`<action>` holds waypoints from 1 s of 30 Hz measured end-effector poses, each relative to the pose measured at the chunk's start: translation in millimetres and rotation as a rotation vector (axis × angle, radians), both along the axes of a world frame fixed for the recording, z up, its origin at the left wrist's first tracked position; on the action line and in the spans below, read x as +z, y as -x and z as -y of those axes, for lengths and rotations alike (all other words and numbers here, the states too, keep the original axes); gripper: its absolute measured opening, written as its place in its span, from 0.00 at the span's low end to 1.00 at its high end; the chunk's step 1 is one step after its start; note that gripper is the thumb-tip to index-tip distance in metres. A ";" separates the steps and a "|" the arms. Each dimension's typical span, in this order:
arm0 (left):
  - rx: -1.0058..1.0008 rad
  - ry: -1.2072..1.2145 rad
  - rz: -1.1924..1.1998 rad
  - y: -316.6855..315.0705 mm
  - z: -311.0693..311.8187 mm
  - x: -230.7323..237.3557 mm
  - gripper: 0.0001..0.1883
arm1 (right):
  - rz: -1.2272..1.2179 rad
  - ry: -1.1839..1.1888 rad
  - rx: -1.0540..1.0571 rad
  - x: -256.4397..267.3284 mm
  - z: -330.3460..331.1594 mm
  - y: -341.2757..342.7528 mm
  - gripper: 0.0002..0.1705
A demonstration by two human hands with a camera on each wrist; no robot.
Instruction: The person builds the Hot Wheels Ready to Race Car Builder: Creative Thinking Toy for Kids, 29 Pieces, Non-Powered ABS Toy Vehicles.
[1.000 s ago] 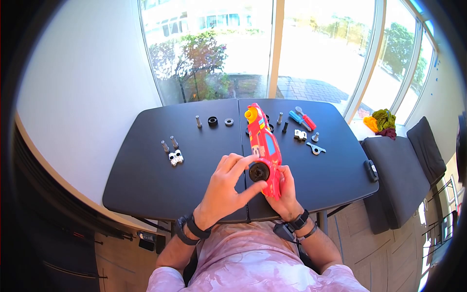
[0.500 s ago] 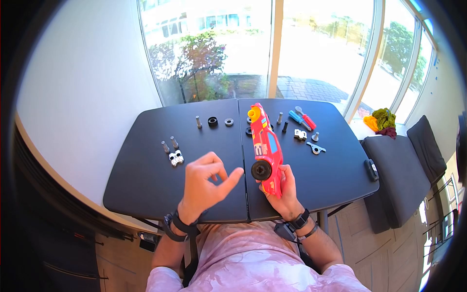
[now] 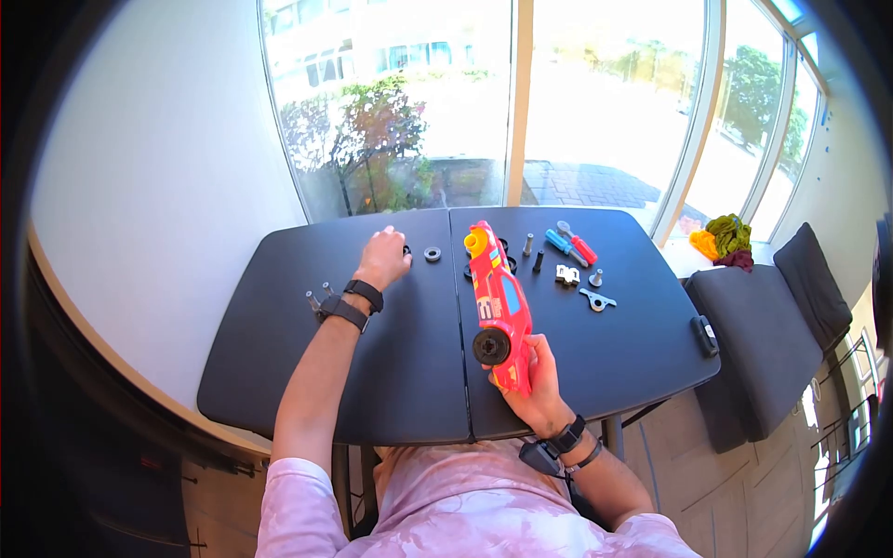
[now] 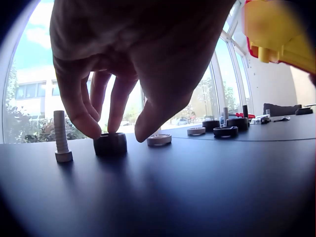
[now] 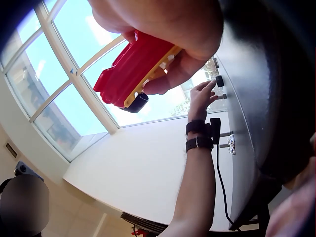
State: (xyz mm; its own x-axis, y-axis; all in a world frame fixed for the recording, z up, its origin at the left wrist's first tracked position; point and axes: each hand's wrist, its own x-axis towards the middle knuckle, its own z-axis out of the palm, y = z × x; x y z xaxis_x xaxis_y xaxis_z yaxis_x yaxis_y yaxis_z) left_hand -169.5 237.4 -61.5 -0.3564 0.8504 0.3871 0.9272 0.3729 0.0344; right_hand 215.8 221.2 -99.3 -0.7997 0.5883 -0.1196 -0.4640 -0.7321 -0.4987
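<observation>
While the right hand [image 3: 538, 389] is gripping the red toy car [image 3: 514, 321] by its near end over the table [image 3: 400, 372], the left hand [image 3: 383, 259], farther off, is lying half open, fingertips seemingly touching the black wheel [image 4: 111, 147], thumb apart; pick-up is apparently starting; the next move is calling for thumb closure before lifting.

Windows [image 3: 605, 112]: bright daylight, across the top
Wall [image 3: 158, 139]: white, upper left
Table [image 3: 391, 372]: black, center
Floor [image 3: 735, 484]: brown, lower right
Bench [image 3: 772, 344]: dark gray cushions, right
</observation>
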 end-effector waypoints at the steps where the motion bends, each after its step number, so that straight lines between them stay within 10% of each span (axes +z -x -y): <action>1: 0.006 0.003 -0.008 0.3 -2.4 -4.8 0.13 | 0.006 0.003 0.001 0.0 -0.4 0.0 0.25; 9: -0.107 -0.035 0.052 2.9 16.7 -18.7 0.13 | 0.016 0.005 0.025 0.8 -1.6 0.7 0.26; 15: -0.084 -0.051 0.598 -30.5 50.7 22.6 0.13 | 0.020 -0.014 0.015 -1.7 -2.4 -0.1 0.26; 21: -0.314 -0.601 0.772 -97.2 79.0 72.3 0.17 | 0.051 -0.013 0.016 -2.6 -2.3 -0.5 0.26; 30: -0.611 -0.612 0.578 -144.1 83.8 97.1 0.29 | 0.063 -0.036 0.026 4.3 2.8 -1.7 0.27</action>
State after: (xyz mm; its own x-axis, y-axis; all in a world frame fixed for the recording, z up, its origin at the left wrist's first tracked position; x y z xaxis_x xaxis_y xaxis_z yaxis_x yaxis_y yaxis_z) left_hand -25.4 153.6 35.6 -0.1993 0.6642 0.7206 0.7342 -0.3859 0.5587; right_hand 217.4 218.4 -95.0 -0.8067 0.5720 -0.1488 -0.4118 -0.7245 -0.5527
